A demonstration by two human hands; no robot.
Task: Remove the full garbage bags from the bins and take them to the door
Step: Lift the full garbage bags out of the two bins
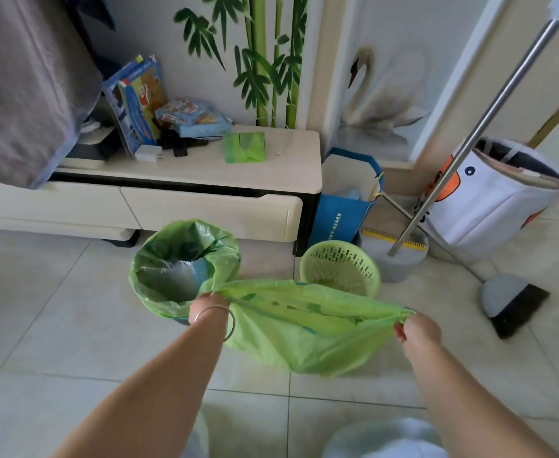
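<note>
I hold a green plastic garbage bag (307, 328) stretched out between both hands above the tiled floor. My left hand (207, 307) grips its left top corner and my right hand (418, 330) pinches its right top corner. The bag hangs limp and looks flat. Just behind my left hand stands a bin lined with another green bag (185, 266), its mouth open. A small light-green perforated bin (340, 267) with no liner stands to the right of it.
A low cream TV cabinet (205, 180) runs along the wall, with a roll of green bags (245, 147) and boxes on top. A blue paper bag (344, 209), a grey bucket, a broom (516, 300) and a white fabric hamper (496, 196) crowd the right side.
</note>
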